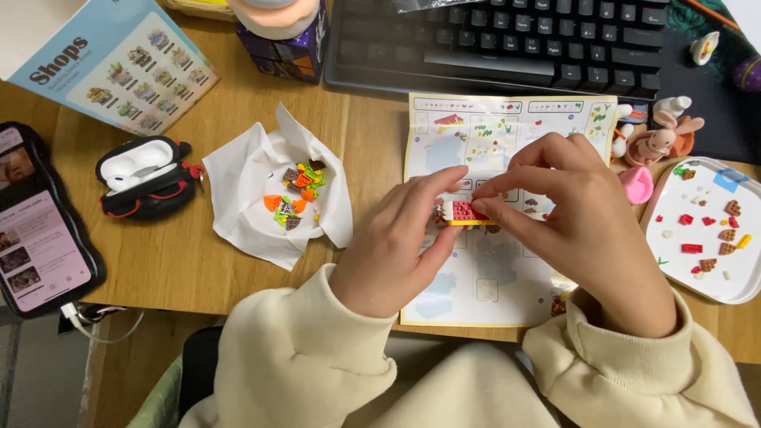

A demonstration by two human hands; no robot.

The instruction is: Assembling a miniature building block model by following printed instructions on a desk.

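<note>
A small brick model [466, 212], red on top with a yellow base, sits between both my hands over the printed instruction sheet [491, 127]. My left hand [396, 246] pinches its left end with thumb and forefinger. My right hand [583, 218] grips its right end, forefinger laid along the top. Cream sleeves cover both wrists.
A crumpled white tissue [246, 170] holds several tiny orange, green and brown pieces. A white tray [674, 238] at right carries small red and brown bricks. A black keyboard [507, 40], earbud case [143, 174], phone [40, 238], booklet [111, 59] and pink figurine [658, 143] lie around.
</note>
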